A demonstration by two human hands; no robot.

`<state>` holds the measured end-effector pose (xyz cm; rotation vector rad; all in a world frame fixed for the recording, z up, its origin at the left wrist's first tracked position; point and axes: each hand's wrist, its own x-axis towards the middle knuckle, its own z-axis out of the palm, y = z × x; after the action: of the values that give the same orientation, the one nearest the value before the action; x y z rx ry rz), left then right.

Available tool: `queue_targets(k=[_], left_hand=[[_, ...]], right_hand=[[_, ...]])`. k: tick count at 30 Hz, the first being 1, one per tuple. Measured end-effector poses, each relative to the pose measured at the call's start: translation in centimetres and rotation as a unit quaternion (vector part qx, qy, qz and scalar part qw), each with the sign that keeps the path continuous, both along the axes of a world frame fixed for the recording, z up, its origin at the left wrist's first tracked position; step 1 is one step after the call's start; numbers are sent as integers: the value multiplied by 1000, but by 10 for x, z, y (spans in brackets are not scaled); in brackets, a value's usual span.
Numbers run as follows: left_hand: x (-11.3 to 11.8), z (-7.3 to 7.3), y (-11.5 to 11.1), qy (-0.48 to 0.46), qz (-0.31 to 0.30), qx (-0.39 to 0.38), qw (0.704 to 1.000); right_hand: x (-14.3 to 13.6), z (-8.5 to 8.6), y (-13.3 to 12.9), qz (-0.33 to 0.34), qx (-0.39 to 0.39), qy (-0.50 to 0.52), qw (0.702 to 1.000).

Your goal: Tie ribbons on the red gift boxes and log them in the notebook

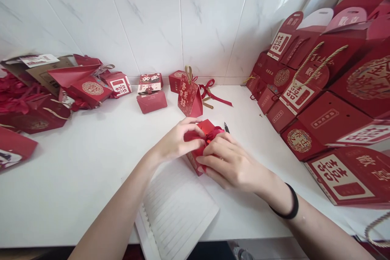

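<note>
A small red gift box (207,124) stands on the white table in front of me, with a dark red ribbon (215,131) gathered in a bow on its top. My left hand (179,140) comes in from the left, thumb and forefinger closed at the ribbon's knot. Over the box's right side, my right hand (227,161) has its fingers bent together on the ribbon. Both hands cover much of the box, and the ribbon between the right fingers is mostly hidden. A pen (226,127) lies just behind my right hand.
An open lined notebook (179,207) lies below the box, overhanging the table's front edge. Behind are a standing red box (190,99), loose ribbon (217,96) and a white-and-red box (150,83). Red boxes (319,118) pile up at right; more boxes (91,88) crowd the left.
</note>
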<state>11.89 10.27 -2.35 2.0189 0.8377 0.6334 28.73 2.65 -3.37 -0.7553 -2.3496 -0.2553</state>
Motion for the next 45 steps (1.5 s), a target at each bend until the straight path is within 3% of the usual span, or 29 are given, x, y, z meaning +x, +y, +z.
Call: queue_targets(k=[3,6,11,19,22,25,29,36,41,45], left_hand=[[5,-2,-4,17,41,34,998],[10,-8,-6,13,79,43,996],[14,-12,-5,-2,88,34,996],[14,-13,-4,-13,90,21,996],[13,-12,-3,-19,72,3,997],[12,-12,-3,-16,49,-14,999],[10,-12,-3,-4,20,-9,1000],[10,-11,-3,2,3,-9,1000],[10,-12,-3,-3,4,0,1000],[10,-13,-3,-13,-3,-2,1000]], right_hand=[[-4,-4,-2,6,58,-7,998],[-7,-5,-5,4,68,3,998],[-8,-5,-8,-3,71,12,997],[-8,-5,-7,52,49,68,995],[11,4,4,-9,-12,194,981],[37,13,17,-94,-162,243,952],[56,18,25,-41,-331,165,928],[55,13,27,-53,-379,172,908],[48,10,26,-11,-480,258,839],[40,9,25,2,-443,291,848]])
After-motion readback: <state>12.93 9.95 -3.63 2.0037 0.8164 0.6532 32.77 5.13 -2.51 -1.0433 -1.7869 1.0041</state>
